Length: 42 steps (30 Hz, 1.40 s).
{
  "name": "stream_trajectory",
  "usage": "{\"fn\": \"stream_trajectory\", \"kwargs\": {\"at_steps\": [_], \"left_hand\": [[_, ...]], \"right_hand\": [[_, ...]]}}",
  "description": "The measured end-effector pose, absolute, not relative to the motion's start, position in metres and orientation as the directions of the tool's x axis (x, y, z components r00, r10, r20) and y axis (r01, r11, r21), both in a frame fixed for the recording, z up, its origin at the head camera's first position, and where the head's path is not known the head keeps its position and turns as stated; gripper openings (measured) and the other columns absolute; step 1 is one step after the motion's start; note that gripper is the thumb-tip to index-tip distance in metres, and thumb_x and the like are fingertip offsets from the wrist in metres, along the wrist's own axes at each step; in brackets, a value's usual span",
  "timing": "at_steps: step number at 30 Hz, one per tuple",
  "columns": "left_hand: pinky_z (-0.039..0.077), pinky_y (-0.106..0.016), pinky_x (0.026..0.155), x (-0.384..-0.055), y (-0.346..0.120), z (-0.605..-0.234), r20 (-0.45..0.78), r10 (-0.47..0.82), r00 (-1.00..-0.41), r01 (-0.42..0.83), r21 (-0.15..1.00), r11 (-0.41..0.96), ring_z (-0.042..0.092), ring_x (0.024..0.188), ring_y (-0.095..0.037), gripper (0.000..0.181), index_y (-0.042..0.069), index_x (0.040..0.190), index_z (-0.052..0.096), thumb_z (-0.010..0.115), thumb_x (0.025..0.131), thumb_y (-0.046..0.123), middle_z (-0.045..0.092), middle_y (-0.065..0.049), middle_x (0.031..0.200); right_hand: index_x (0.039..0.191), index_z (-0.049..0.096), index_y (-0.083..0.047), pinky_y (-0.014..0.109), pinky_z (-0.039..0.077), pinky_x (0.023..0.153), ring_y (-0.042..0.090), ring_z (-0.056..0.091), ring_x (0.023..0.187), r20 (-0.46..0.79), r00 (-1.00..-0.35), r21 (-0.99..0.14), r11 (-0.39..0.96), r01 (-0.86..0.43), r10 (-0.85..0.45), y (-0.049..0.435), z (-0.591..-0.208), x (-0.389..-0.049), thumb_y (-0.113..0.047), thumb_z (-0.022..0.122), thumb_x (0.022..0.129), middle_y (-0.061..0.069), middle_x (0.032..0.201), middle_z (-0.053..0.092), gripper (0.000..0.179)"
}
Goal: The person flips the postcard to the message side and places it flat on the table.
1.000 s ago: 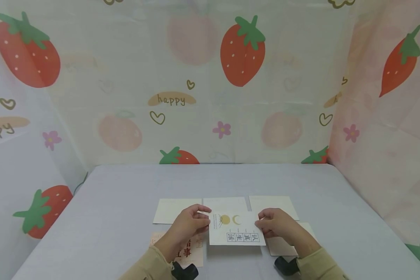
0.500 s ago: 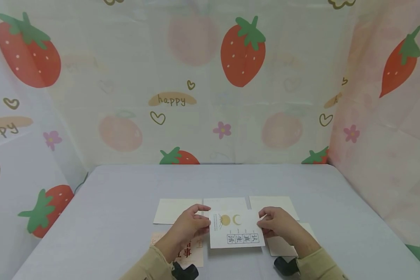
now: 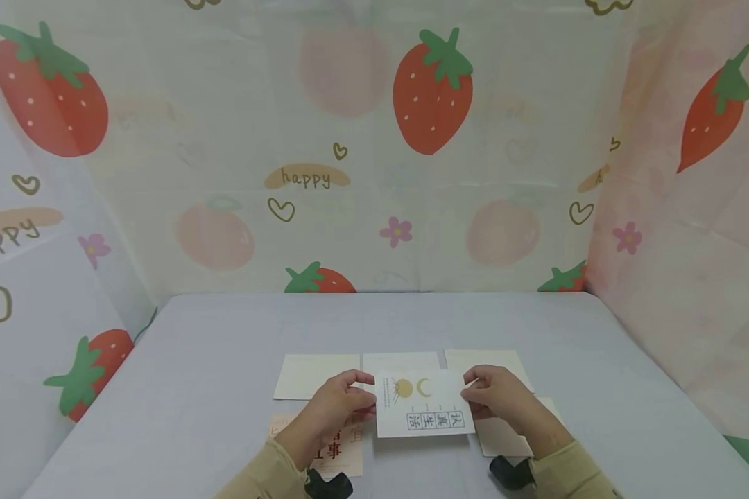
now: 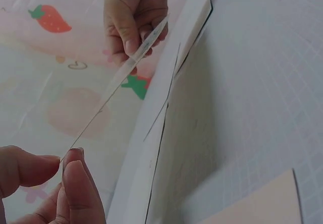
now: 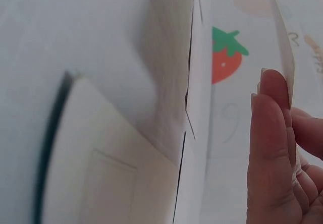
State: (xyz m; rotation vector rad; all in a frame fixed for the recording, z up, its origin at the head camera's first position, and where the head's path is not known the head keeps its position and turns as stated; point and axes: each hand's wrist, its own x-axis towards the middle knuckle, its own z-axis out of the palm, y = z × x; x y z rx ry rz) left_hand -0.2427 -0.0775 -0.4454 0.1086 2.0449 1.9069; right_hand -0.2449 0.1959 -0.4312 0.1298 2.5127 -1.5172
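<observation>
We see the left hand (image 3: 340, 402) pinching the left edge of a white card (image 3: 423, 407) between thumb and fingers, while the right hand (image 3: 498, 395) pinches the opposite edge in the same way. Between them the card hangs above the counter (image 3: 225, 388), apart from it, with a soft shadow below. Its face shows a yellow sun, a yellow crescent moon and a row of four boxed characters. From both wrist views we see it nearly edge-on, as a thin pale strip running from one hand to the other.

Around it, other cards lie flat on the counter. In the far row we count three: a cream card (image 3: 312, 374) beyond the left hand, a paler card (image 3: 401, 362) partly hidden behind the held one, and another cream card (image 3: 483, 359) beyond the right hand. Nearer to us, a card with red characters (image 3: 346, 447) lies partly under the left forearm, and a plain pale card (image 3: 504, 442) lies partly under the right.

Both arms wear tan sleeves (image 3: 262, 473), and we notice a black piece (image 3: 329, 484) at each wrist. Behind the counter hangs a pale cloth (image 3: 225, 104) printed with strawberries, hearts and flowers.
</observation>
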Motion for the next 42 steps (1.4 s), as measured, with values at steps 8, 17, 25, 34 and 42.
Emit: {"fn": "stream_trajectory", "kwargs": {"at_steps": [8,17,25,34,42], "left_hand": [[0.054,-0.029,0.069,-0.2428,-0.0768,-0.4462,-0.208,0.292,-0.933,-0.188,0.977,0.097,0.063,0.073,-0.015,0.036,0.001,0.116,0.054,0.064,0.082,0.007,0.066,-0.006,0.08],[0.053,-0.028,0.069,-0.2446,-0.077,-0.4484,-0.21,0.272,-0.939,-0.181,0.975,0.129,0.06,0.072,-0.014,0.017,-0.001,0.098,0.062,0.062,0.084,0.009,0.062,-0.005,0.082],[0.053,-0.03,0.068,-0.2442,-0.0788,-0.4467,-0.191,0.265,-0.945,-0.163,0.979,0.124,0.058,0.071,-0.014,0.014,-0.001,0.095,0.06,0.061,0.085,0.01,0.06,-0.005,0.081],[0.053,-0.028,0.068,-0.2429,-0.0811,-0.442,-0.193,0.246,-0.95,-0.164,0.977,0.133,0.059,0.071,-0.014,0.013,0.002,0.091,0.062,0.062,0.085,0.014,0.061,-0.005,0.08],[0.053,-0.027,0.068,-0.2457,-0.0845,-0.4414,-0.18,0.252,-0.951,-0.154,0.981,0.12,0.06,0.072,-0.014,0.019,0.001,0.093,0.064,0.064,0.084,0.018,0.061,-0.005,0.081]], "right_hand": [[0.093,0.057,-0.001,0.034,0.054,0.058,0.02,0.063,0.062,-0.206,-0.978,-0.879,0.442,0.176,-0.02,0.1966,-0.4303,-0.246,0.001,0.061,0.082,0.007,0.072,0.063,0.012],[0.089,0.057,-0.002,0.034,0.054,0.057,0.02,0.062,0.061,-0.222,-0.975,-0.879,0.439,0.188,-0.029,0.1968,-0.4279,-0.2465,0.0,0.063,0.08,0.007,0.07,0.061,0.011],[0.091,0.056,0.0,0.032,0.054,0.06,0.018,0.059,0.062,-0.213,-0.973,-0.883,0.443,0.152,-0.09,0.1997,-0.4269,-0.2452,0.001,0.064,0.079,0.007,0.071,0.06,0.014],[0.082,0.056,-0.001,0.032,0.054,0.062,0.018,0.059,0.064,-0.194,-0.972,-0.894,0.431,0.12,-0.131,0.2031,-0.4257,-0.2457,-0.004,0.064,0.081,0.006,0.07,0.058,0.008],[0.082,0.061,-0.001,0.032,0.054,0.064,0.018,0.059,0.066,-0.155,-0.978,-0.899,0.43,0.082,-0.137,0.2056,-0.4252,-0.2458,-0.012,0.066,0.082,0.006,0.074,0.062,0.012]]}}
